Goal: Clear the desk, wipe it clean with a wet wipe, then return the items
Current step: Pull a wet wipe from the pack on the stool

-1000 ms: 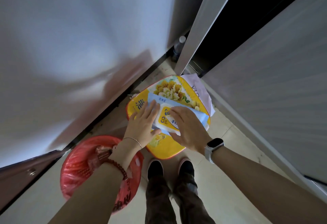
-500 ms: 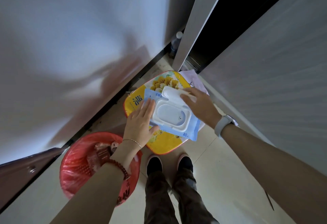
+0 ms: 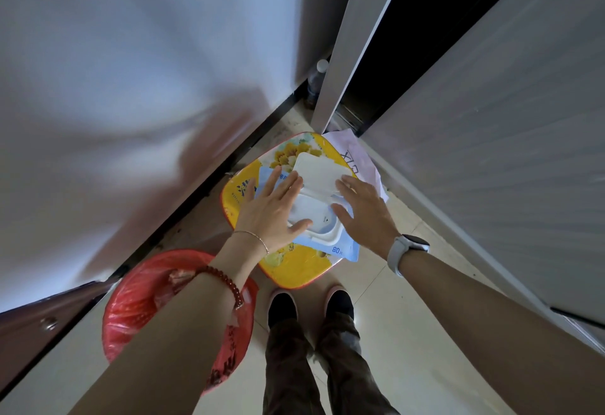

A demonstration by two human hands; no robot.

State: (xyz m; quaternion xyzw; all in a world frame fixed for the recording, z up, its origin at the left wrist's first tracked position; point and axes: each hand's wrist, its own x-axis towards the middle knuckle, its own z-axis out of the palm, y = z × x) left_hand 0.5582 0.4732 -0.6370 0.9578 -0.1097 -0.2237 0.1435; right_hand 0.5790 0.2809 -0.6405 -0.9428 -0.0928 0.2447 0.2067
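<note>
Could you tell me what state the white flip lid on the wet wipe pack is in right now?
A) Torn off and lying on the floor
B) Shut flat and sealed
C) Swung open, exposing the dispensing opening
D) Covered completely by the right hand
C: the white flip lid stands swung back from the wet wipe pack, the opening bare between the left hand and right hand.

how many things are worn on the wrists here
3: a thin metal bangle and a red bead bracelet on the left wrist, a grey smartwatch on the right wrist.
</note>
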